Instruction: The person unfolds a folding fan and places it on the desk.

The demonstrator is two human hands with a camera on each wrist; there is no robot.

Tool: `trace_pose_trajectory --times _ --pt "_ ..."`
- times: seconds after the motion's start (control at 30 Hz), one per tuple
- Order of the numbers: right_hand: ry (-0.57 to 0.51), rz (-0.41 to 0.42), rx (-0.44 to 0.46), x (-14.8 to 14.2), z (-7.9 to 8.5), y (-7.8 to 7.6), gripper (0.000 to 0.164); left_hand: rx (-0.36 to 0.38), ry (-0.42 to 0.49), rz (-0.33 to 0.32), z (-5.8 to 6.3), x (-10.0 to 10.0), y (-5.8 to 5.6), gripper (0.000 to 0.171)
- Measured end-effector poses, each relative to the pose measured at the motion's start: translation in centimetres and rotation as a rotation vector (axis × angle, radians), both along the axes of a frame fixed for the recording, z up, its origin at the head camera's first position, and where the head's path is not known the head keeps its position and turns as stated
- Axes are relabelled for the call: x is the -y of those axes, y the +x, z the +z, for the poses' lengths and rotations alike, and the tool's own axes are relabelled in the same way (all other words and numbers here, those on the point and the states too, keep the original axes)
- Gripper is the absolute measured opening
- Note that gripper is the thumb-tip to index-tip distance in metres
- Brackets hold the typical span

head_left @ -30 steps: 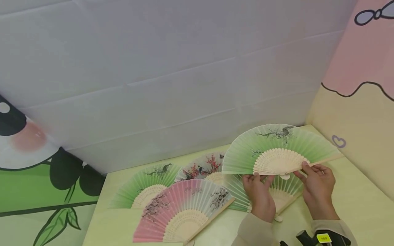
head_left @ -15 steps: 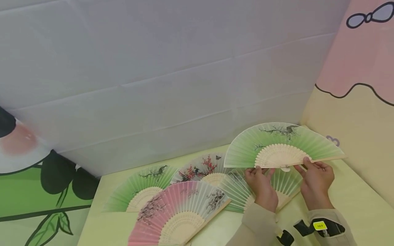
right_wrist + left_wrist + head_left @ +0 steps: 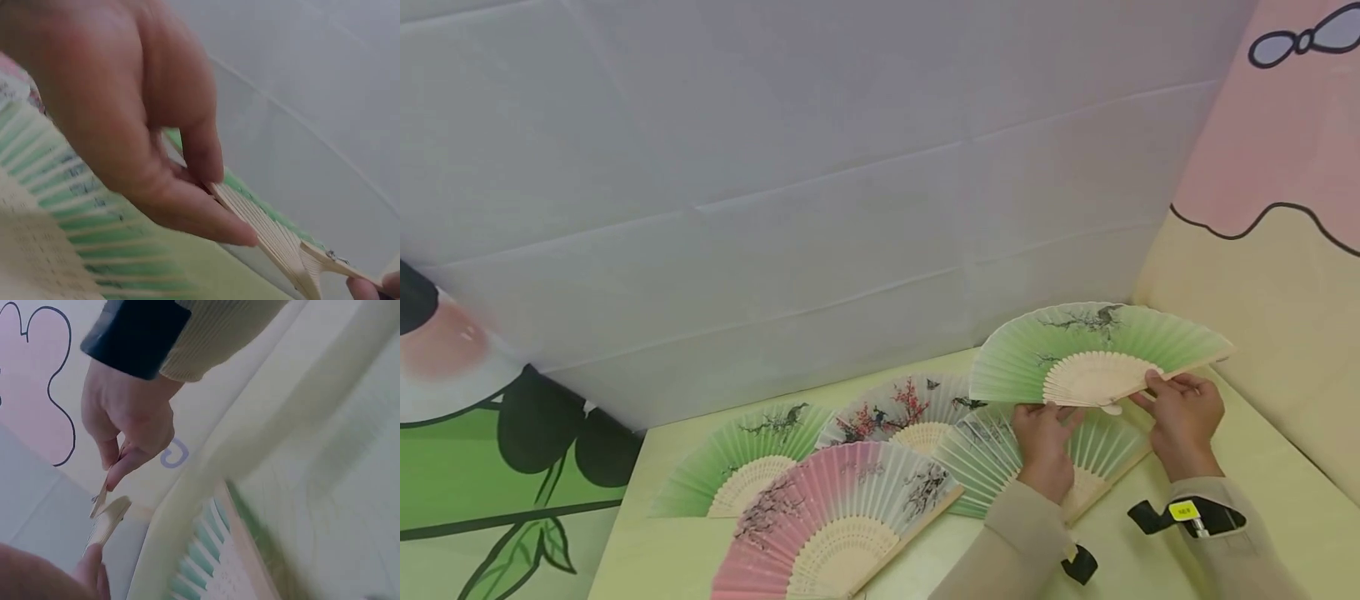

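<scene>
I hold up an open green folding fan point(image 3: 1097, 354) with a dark bird and branches painted on it, above the back right of the table. My left hand point(image 3: 1043, 446) pinches its left lower edge, where the right wrist view shows the thumb and a finger on the bunched wooden sticks point(image 3: 262, 234). The right-hand guard stick is pinched between thumb and fingers of my right hand point(image 3: 1187, 421). Below my hands a spread pale green fan point(image 3: 1108, 450) lies on the table, partly covered by my left hand and sleeve.
Left of the hands, more spread fans lie overlapping: a pink-and-white one point(image 3: 842, 517), a grey one with red blossoms point(image 3: 910, 404) and a green one point(image 3: 741, 462). The pale yellow table point(image 3: 925, 554) meets a white wall point(image 3: 820, 208) behind and a painted wall point(image 3: 1285, 333) at right.
The head view has shifted slightly. The held fan rose a little at first, then moved slightly right with both hands. Both hands keep their grip.
</scene>
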State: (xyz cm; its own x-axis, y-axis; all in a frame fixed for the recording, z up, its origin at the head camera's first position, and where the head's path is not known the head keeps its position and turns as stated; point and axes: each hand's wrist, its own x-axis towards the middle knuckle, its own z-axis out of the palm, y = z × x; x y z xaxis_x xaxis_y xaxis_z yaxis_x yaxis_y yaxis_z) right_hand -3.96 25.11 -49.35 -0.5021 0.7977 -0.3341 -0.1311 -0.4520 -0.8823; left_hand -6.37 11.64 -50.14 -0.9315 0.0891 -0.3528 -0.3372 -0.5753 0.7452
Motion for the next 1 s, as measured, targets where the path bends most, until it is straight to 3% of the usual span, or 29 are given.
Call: trace_pose_trajectory --times 0.1,0.3,0.4,0.6,1.0 --pt "-0.01 0.027 0.023 -1.1 -0.4 -0.4 0.026 0.03 0.0 -0.09 0.0 0.3 -0.2 0.001" --pt "-0.015 0.079 0.086 -3.0 -1.2 -0.9 0.025 0.095 0.054 -0.192 0.2 0.5 -0.4 0.027" --pt "-0.011 0.113 0.119 -3.5 -1.3 -1.1 0.024 0.098 0.078 -0.204 0.2 0.3 -0.5 0.037" --pt "-0.017 0.162 0.141 -4.1 -1.4 -1.5 0.021 0.1 0.102 -0.218 0.2 -0.1 -0.8 0.039" --pt "-0.011 0.249 0.229 -5.6 -2.8 -2.1 0.016 0.21 0.209 -0.194 0.3 -0.2 -0.9 0.07"
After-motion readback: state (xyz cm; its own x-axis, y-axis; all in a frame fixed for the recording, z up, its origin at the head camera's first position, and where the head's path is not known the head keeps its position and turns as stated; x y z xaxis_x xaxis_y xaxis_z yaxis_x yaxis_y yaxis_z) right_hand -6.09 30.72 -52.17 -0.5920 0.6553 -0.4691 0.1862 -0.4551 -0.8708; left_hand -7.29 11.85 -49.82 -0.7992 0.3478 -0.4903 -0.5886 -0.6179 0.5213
